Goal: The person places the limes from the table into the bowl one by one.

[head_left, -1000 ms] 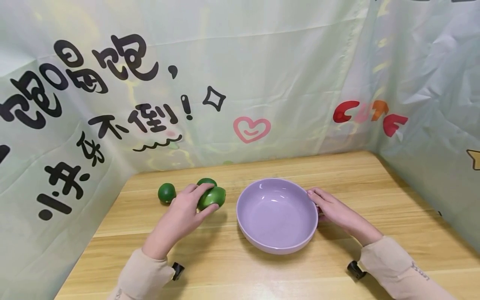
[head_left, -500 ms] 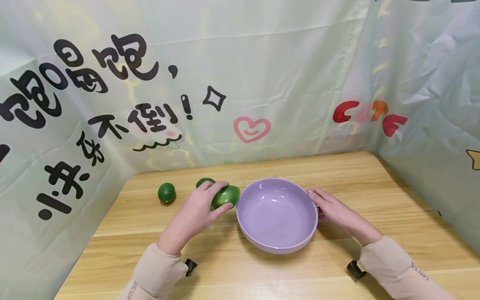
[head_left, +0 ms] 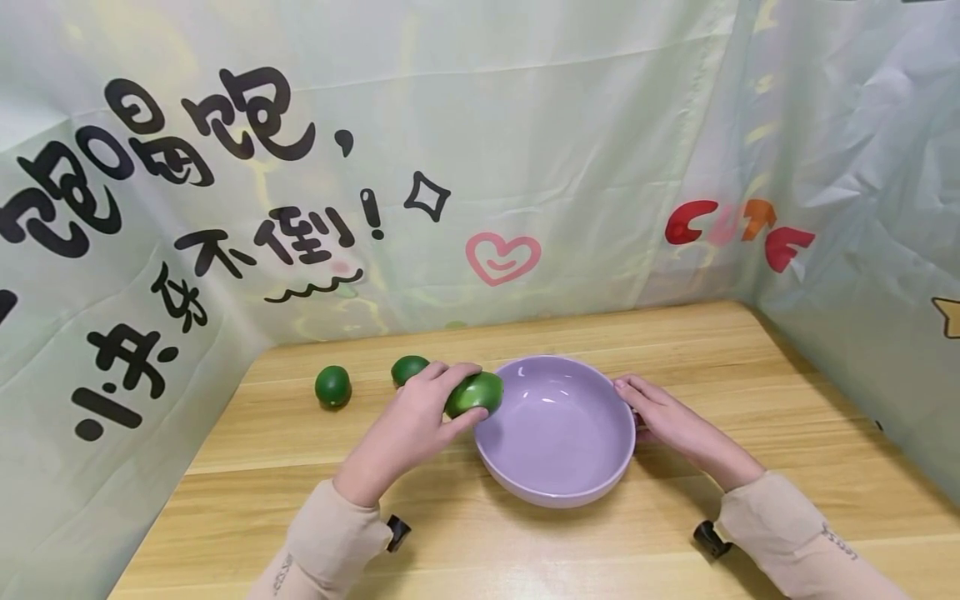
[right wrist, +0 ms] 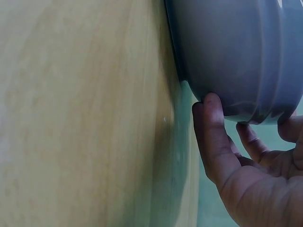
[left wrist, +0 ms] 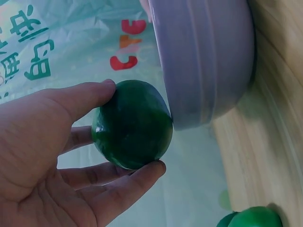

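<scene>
Left hand (head_left: 420, 423) pinched glossy green oval fruit (head_left: 478, 395), fingers part-spread, long axis left-right, at left rim of round lilac bowl (head_left: 557, 498); right hand (head_left: 675, 423) gripped right side, fingers bent.

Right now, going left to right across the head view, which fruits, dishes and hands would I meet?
Leftmost green fruit, second green fruit, held green fruit, purple bowl, right hand. The left hand overlaps the second and held fruits, so I left it out.
</scene>
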### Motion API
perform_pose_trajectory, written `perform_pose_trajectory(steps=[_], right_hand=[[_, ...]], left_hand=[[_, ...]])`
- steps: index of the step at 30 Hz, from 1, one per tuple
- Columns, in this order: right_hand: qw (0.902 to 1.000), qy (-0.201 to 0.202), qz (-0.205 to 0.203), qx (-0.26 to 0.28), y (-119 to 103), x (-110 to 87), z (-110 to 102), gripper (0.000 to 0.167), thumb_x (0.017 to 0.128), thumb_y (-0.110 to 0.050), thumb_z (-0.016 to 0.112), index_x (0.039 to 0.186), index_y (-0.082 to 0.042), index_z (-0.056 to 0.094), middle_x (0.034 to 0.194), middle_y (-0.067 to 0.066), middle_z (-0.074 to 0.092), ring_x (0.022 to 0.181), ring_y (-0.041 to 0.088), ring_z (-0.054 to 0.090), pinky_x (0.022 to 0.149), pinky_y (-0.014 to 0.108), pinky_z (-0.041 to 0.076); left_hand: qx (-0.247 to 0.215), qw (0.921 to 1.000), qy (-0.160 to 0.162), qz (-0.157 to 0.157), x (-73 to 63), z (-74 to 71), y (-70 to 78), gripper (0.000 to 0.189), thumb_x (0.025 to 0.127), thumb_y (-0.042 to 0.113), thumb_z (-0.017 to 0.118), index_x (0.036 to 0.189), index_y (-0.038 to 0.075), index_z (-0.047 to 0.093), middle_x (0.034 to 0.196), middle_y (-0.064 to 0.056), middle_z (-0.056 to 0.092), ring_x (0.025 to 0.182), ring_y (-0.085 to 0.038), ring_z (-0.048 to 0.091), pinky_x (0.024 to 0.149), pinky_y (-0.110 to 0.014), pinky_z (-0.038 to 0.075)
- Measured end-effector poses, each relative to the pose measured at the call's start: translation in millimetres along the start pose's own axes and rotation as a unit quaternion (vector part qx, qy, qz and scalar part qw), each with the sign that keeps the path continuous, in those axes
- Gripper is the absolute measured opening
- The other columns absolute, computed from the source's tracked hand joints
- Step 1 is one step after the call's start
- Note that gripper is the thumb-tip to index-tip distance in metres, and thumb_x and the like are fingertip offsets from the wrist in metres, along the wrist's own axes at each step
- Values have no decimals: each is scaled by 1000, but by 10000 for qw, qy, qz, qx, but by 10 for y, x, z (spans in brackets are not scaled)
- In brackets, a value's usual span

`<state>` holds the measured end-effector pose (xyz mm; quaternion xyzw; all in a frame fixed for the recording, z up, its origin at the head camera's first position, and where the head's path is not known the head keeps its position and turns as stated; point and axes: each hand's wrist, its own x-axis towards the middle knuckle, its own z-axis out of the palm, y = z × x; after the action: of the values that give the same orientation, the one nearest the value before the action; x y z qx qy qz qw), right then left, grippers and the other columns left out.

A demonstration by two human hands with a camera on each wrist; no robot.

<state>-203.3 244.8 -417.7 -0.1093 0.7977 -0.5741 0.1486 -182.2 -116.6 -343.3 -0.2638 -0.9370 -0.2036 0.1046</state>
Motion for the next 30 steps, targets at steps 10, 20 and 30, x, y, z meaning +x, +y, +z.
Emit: perform_pose_trajectory(steps=[10,20,30], right_hand=[[10000,-62,-16,76,18,9,-16,49,119,-33,33,145,8,45,135,31,57,108,25,68,88,39,64],[9999,-89,3,86,21,9,-21,50,119,-33,34,146,8,44,136,32,56,108,26,69,89,39,64],[9999,-85,-35,46,8,4,-24,50,119,-33,34,145,9,44,135,33,56,109,27,69,90,40,65]], left_hand=[[-53,9997,-179,132,56,53,100,53,98,39,80,144,18,64,121,-11,69,96,-21,68,83,-39,60],[-176,9986,-420,277,101,108,188,50,99,39,78,144,21,64,118,-9,68,93,-19,68,81,-38,59],[-151,9963,-612,591,172,164,280,50,100,37,78,144,17,63,120,-11,67,94,-20,68,81,-36,60]])
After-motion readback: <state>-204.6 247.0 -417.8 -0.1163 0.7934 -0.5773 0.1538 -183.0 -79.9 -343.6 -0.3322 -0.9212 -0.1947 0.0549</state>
